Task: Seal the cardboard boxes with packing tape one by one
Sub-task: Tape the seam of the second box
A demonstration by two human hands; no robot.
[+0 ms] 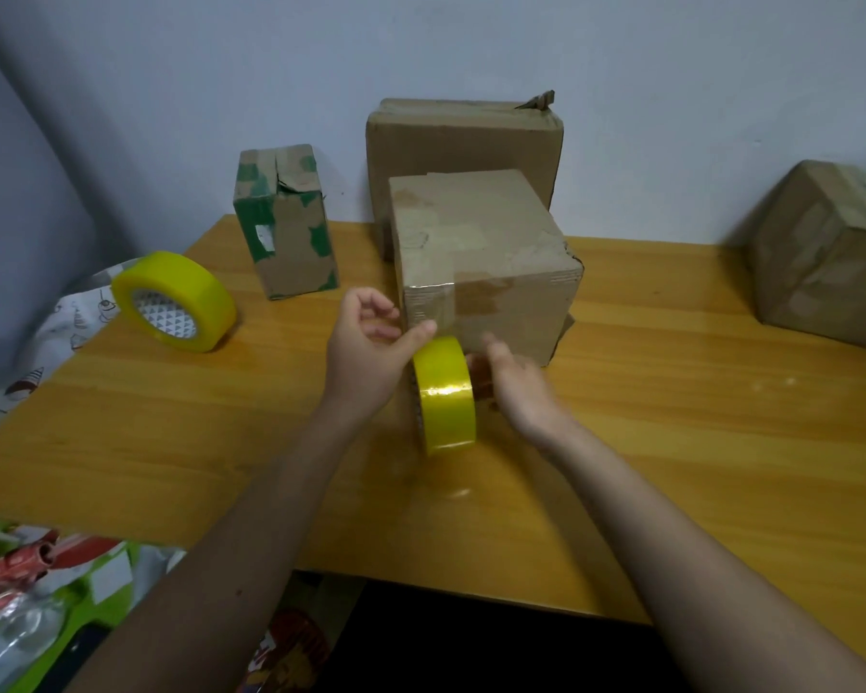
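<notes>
Step in hand: taping middle box [481,262], near table [671,442] far edge. Tape roll [445,395] upright against box front. Left hand [371,352] thumb presses tape end; fingers curled. Right hand [516,387] fingers in roll core, blurred. Next, likely: draw roll away, smooth strip over seam.

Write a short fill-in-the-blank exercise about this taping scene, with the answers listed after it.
1. The right hand grips a yellow roll of packing tape standing on its ____.
2. A second yellow tape roll lies near the wooden table's ____ edge.
3. The left hand's thumb presses tape against the square brown cardboard box's ____ face.
4. The small cardboard box with ____ patches stands behind the second roll.

Answers: edge; left; front; green
</notes>
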